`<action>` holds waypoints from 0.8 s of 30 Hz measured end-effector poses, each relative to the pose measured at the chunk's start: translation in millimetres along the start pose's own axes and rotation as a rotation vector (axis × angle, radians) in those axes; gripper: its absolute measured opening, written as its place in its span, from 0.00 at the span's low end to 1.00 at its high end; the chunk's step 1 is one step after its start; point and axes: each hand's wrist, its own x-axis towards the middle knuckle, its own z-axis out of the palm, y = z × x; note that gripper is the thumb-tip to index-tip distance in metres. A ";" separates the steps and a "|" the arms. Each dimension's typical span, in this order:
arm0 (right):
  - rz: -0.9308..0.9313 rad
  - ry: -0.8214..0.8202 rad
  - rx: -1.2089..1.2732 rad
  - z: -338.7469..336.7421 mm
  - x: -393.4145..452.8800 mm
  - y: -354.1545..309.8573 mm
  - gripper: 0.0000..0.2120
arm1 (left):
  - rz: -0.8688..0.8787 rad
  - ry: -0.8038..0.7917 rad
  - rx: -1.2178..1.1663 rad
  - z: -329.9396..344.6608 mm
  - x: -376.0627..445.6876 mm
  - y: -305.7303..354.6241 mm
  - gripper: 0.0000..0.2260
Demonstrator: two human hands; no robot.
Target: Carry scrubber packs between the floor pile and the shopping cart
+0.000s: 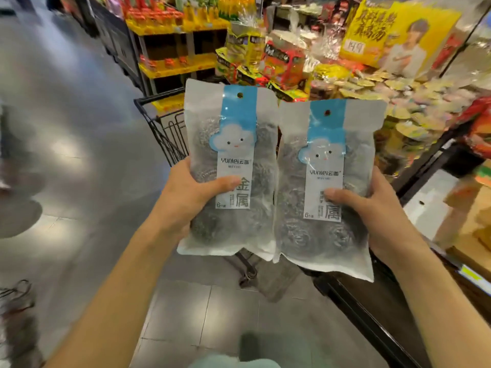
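Two bare forearms reach up from the near edge. Left hand (186, 200) grips the left scourer pack (231, 168), thumb pressed on its label; right hand (372, 211) grips the right scourer pack (326, 187) likewise. Both packs stand upright, edges touching, above a black wire cart (159, 123). Far right, a display table (438, 155) bears heaped packets.

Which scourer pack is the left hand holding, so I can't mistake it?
Above the black wire shopping cart, two clear packs of steel-wool scourers sit side by side. The left hand holds the left pack, which rides higher than the right-hand pack.
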 end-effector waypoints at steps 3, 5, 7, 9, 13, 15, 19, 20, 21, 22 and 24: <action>0.011 -0.050 0.008 16.6 45.4 3.4 0.26 | -0.024 0.052 -0.010 -11.1 31.6 -5.8 0.20; 0.011 -0.091 -0.003 20.5 78.5 7.2 0.27 | -0.037 0.082 -0.019 -10.1 55.2 -12.4 0.20; 0.022 -0.137 -0.021 20.4 115.0 12.4 0.27 | -0.055 0.117 -0.028 -4.1 80.4 -19.6 0.20; 0.041 -0.162 -0.032 18.0 156.0 19.1 0.28 | -0.076 0.154 -0.031 4.9 108.8 -27.2 0.22; 0.068 -0.225 -0.045 13.9 239.8 31.3 0.27 | -0.112 0.228 0.004 28.0 168.0 -37.3 0.26; 0.081 -0.260 -0.042 10.1 281.2 33.4 0.28 | -0.132 0.277 0.013 38.7 196.4 -38.4 0.24; 0.117 -0.363 -0.055 4.4 355.1 39.1 0.30 | -0.151 0.347 -0.002 56.5 244.2 -42.6 0.21; 0.123 -0.387 -0.062 5.2 372.1 40.9 0.30 | -0.156 0.373 -0.016 59.7 255.4 -45.2 0.22; 0.127 -0.411 -0.073 7.1 387.5 42.3 0.30 | -0.164 0.400 -0.034 61.9 264.9 -49.4 0.23; 0.132 -0.432 -0.089 10.1 402.2 44.1 0.30 | -0.178 0.421 -0.049 63.6 273.2 -54.6 0.25; 0.142 -0.476 -0.128 16.9 429.3 49.4 0.28 | -0.214 0.452 -0.088 66.0 286.9 -67.7 0.28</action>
